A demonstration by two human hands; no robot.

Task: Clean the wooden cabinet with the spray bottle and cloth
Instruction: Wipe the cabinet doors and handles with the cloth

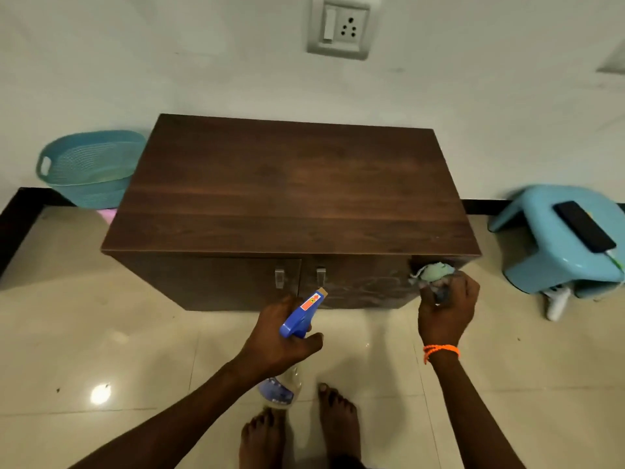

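Cabinet: a dark wooden cabinet stands on the tiled floor against a pale wall, its top bare; two front doors meet at the middle, each with a small metal handle.
Left hand: the left hand is wrapped closed around the neck of the spray bottle, held in front of the cabinet doors and clear of them.
Spray bottle: blue trigger head with its nozzle pointing up and toward the doors; the clear body with a blue label hangs below the hand, above the person's bare feet.
Right hand: the right hand is closed on a bunched pale green cloth, with an orange thread band at the wrist.
Cloth: pressed against the upper right corner of the cabinet front, just under the top edge.
Left of cabinet: a light blue plastic basket sits beside the wall, touching or nearly touching the cabinet side.
Right of cabinet: a light blue plastic stool stands apart from it, with a black phone lying on its seat.
Wall: a switch and socket plate is above the cabinet.
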